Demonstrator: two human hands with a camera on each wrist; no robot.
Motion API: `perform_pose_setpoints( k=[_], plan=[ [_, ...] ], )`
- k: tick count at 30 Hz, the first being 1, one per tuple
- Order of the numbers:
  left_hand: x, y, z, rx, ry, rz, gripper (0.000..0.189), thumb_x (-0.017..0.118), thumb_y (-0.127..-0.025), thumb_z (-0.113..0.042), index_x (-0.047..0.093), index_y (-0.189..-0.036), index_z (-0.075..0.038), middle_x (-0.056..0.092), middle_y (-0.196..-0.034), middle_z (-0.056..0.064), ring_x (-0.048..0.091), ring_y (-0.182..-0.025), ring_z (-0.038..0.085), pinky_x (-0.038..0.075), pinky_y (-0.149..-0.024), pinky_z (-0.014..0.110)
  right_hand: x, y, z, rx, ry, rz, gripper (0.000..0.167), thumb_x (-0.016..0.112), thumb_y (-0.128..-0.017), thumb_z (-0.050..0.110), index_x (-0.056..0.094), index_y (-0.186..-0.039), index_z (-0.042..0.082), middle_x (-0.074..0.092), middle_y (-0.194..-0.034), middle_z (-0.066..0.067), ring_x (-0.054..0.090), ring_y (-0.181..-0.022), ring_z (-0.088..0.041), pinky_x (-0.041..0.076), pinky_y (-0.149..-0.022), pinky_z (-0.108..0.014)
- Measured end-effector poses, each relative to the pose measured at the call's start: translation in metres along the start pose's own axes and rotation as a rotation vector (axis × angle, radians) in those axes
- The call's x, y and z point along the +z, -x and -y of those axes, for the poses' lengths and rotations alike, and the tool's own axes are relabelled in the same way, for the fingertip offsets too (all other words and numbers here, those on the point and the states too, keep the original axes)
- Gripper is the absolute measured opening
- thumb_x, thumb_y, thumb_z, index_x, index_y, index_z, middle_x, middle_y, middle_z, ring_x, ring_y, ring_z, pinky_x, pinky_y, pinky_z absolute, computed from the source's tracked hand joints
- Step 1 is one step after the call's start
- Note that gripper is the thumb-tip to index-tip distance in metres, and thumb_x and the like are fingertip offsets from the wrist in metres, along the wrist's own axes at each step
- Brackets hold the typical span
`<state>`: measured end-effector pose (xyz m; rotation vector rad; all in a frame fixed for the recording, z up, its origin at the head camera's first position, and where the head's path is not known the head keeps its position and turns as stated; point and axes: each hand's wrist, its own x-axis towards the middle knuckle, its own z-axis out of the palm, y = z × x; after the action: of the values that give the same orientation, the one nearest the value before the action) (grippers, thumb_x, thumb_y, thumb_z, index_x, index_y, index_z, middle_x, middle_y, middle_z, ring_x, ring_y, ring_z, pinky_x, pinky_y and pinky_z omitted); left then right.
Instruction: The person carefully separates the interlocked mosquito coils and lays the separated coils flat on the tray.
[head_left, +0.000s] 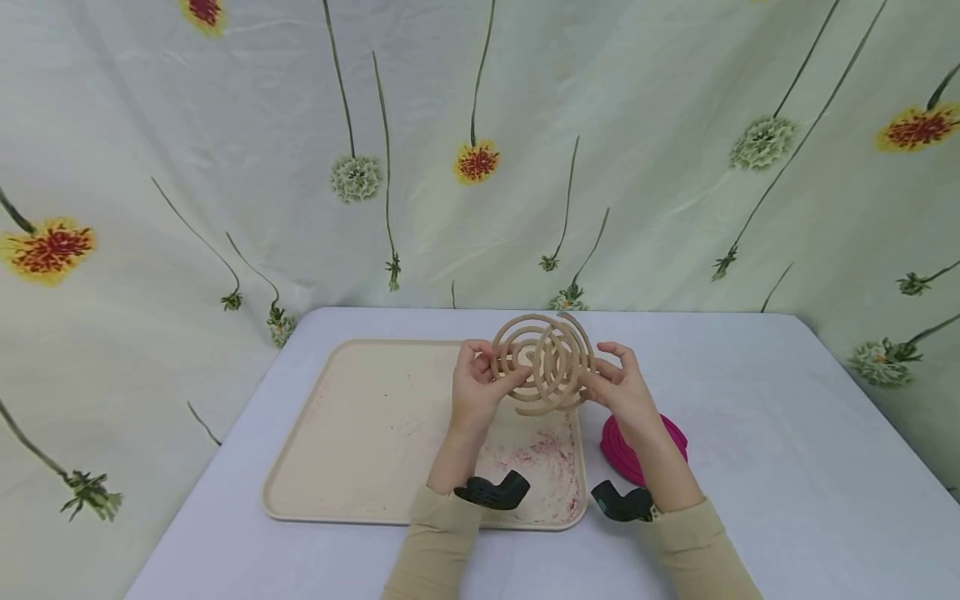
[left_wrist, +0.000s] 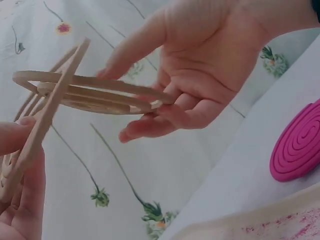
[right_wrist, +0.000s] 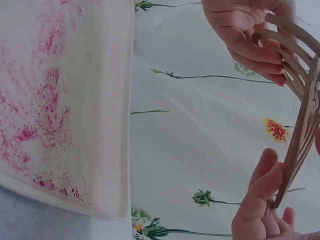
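Observation:
A beige coil of concentric rings (head_left: 564, 358) is held up above the tray's right side. Its rings show as two overlapping sets, one standing at an angle across the other. My left hand (head_left: 474, 382) pinches its left edge, thumb in front and fingers behind. On the opposite side my right hand (head_left: 618, 387) pinches the rim between thumb and fingers. Seen from the left wrist, the coil (left_wrist: 56, 100) crosses itself between the hands. In the right wrist view it appears nearly edge-on, with my right hand (right_wrist: 262, 207) below and my left hand (right_wrist: 250, 45) above.
A bright pink flat spiral (head_left: 641, 450) lies on the white-covered table (head_left: 780, 433), partly behind my right forearm. Left of it stands a beige tray (head_left: 375, 417) with pink smears at its near right corner. Behind the table hangs a flowered curtain (head_left: 420, 225).

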<state>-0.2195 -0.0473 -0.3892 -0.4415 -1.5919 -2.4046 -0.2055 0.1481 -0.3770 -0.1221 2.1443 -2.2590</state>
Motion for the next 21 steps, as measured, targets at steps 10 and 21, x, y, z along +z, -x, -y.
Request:
perform_pose_setpoints(
  k=[10, 21],
  plan=[
    [-0.02, -0.004, -0.004, -0.063, -0.029, 0.062, 0.028, 0.067, -0.074, 0.019, 0.067, -0.092, -0.002, 0.065, -0.086, 0.004, 0.057, -0.072, 0.011, 0.05, -0.059, 0.018, -0.017, -0.003, -0.01, -0.221, -0.047, 0.177, 0.021, 0.061, -0.087, -0.005, 0.055, -0.102, 0.009, 0.066, -0.093, 0.0, 0.061, -0.077, -0.01, 0.054, -0.065, -0.025],
    [-0.041, -0.003, -0.012, -0.199, -0.15, 0.438, 0.026, 0.063, -0.084, 0.008, 0.059, -0.107, 0.02, 0.071, -0.087, 0.007, 0.067, -0.069, 0.013, 0.057, -0.061, 0.031, -0.042, -0.004, -0.012, -0.218, 0.105, 0.388, 0.03, 0.059, -0.089, -0.001, 0.068, -0.112, 0.018, 0.066, -0.099, 0.002, 0.059, -0.083, -0.011, 0.053, -0.064, -0.024]
  ],
)
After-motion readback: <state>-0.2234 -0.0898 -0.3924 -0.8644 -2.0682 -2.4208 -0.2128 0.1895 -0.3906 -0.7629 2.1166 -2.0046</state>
